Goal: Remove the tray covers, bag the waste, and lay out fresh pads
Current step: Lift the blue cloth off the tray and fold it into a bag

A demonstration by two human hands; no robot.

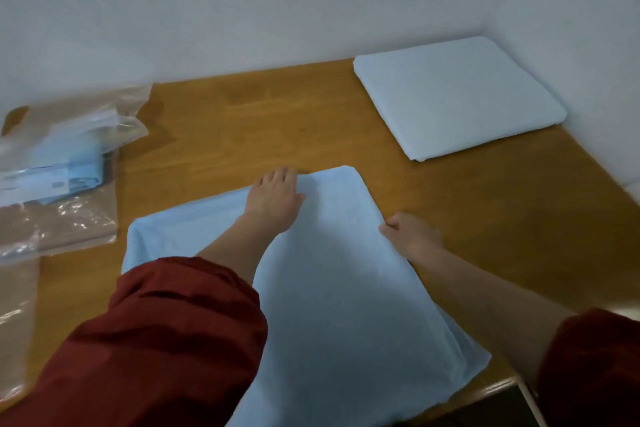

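A light blue pad [332,288] lies over a tray at the near middle of the wooden table [242,128]. My left hand [273,198] rests flat on its far edge, fingers spread. My right hand [412,234] pinches the pad's right edge. A second tray wrapped in a light blue pad [453,97] sits at the far right corner by the wall. At the left lies a clear plastic bag [59,163] with crumpled blue waste inside.
White walls close the table at the back and right. The table's front edge [498,388] runs along the lower right. Bare wood shows between the two trays and right of the near one.
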